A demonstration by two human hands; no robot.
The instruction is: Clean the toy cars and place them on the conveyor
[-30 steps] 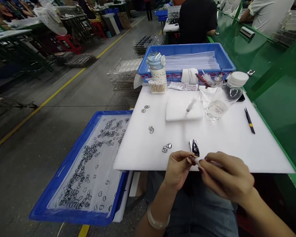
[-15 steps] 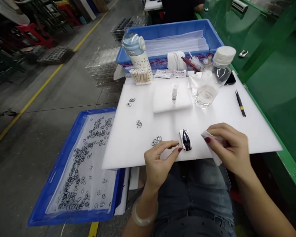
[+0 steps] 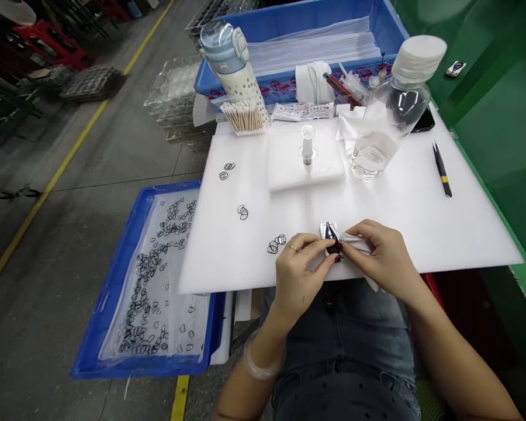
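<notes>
The white foam worktop (image 3: pixel 421 222) fills the middle of the view, with a green surface along its right edge. A blue tray (image 3: pixel 114 304) sits lower at its left side, lined with clear film and strewn with small dark rings (image 3: pixel 149 275). A blue crate (image 3: pixel 390 23) of stacked clear sheets stands at the far end. In front of it are a clear bottle (image 3: pixel 390 123) part full of liquid, a pale blue flask (image 3: pixel 234 64), a bundle of cotton swabs (image 3: pixel 245 120) and a white foam pad (image 3: pixel 284 169) with a small dispenser (image 3: pixel 307 146) upright on it. Both hands meet at the near edge of the worktop. The left hand (image 3: pixel 300 269) has thumb and forefinger pinched together at the near end of a toy car shell (image 3: pixel 328 233), which lies on the foam just beyond the fingertips. The right hand (image 3: pixel 383 257) is closed round a white wipe (image 3: pixel 354 242), pressed against the shell's right side. Black tweezers (image 3: pixel 442 169) lie well apart to the right. A few loose rings (image 3: pixel 276 244) lie just left of the left hand
</notes>
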